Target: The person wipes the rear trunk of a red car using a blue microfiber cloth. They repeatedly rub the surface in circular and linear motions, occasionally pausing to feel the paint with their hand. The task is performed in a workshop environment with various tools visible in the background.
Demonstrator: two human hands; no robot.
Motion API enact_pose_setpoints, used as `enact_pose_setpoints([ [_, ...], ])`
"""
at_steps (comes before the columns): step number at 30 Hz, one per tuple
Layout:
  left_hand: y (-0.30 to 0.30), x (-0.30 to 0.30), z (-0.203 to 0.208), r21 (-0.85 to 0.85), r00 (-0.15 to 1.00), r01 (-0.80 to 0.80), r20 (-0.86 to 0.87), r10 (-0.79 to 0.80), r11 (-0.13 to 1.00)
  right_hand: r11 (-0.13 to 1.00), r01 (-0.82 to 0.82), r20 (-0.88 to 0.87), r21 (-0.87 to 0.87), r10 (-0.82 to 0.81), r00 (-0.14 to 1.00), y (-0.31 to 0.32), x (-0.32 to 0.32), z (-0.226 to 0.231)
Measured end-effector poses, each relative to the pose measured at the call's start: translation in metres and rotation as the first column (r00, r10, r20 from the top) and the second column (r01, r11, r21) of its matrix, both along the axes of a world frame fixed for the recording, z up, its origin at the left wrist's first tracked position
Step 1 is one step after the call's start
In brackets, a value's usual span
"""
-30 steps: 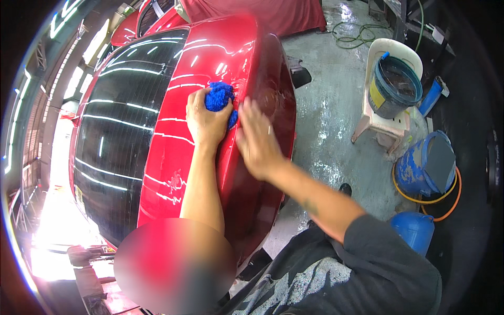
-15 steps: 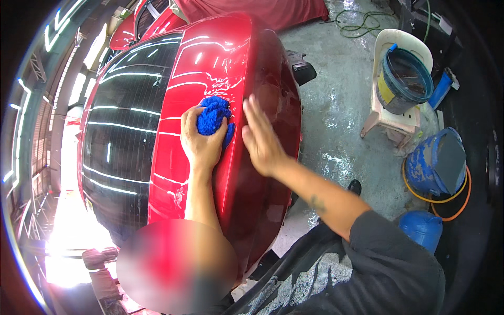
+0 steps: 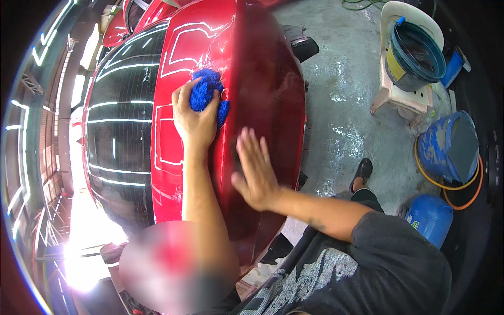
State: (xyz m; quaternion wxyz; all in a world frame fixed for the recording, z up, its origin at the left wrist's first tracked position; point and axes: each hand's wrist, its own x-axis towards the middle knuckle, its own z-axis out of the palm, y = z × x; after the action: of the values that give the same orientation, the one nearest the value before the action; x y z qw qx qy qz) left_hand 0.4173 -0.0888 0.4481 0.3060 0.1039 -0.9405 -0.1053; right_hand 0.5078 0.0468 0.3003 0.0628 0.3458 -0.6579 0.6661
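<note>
A blue microfiber cloth point(image 3: 203, 90) is bunched in my left hand point(image 3: 193, 116), whose fingers are closed round it. The cloth presses on the wet, glossy red car point(image 3: 185, 58), close to the edge where the top panel turns down. A loose corner of the cloth hangs toward that edge. Nearer to me, my right hand point(image 3: 255, 176) is held flat with its fingers stretched out and holds nothing. It is by the darker rear face of the car; whether the palm touches the paint I cannot tell.
The car's dark rear window point(image 3: 119, 126) lies at left. On the right, a white plastic chair point(image 3: 388, 94) bears a dark bucket point(image 3: 401, 76) of liquid. Beyond stand a blue drum point(image 3: 438, 144), an orange hose point(image 3: 467, 203) and a blue container point(image 3: 431, 218). The grey floor point(image 3: 336, 105) looks wet.
My right hand has come back toward me along the rear edge, away from the cloth. My left hand still grips the cloth, slightly higher in view. The whole view has shifted somewhat.
</note>
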Motion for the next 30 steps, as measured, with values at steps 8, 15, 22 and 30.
enact_pose_setpoints([
  [8,0.000,-0.005,-0.004,0.067,0.998,0.006,-0.059,-0.002,0.998,0.947,0.296,0.114,-0.122,-0.283,0.952,-0.032,-0.228,0.010],
  [15,-0.010,-0.008,-0.011,0.118,0.994,-0.005,-0.107,0.018,0.993,0.966,0.250,0.103,-0.058,-0.244,0.964,-0.028,-0.061,0.009],
  [22,-0.002,0.003,-0.008,0.105,0.996,0.004,-0.092,0.006,0.995,0.999,-0.043,0.069,-0.022,0.044,0.997,0.008,0.110,0.005],
  [30,0.003,-0.012,-0.011,-0.013,0.989,0.059,-0.132,-0.060,0.998,0.969,0.225,0.159,-0.098,-0.208,0.965,-0.022,-0.098,0.030],
])
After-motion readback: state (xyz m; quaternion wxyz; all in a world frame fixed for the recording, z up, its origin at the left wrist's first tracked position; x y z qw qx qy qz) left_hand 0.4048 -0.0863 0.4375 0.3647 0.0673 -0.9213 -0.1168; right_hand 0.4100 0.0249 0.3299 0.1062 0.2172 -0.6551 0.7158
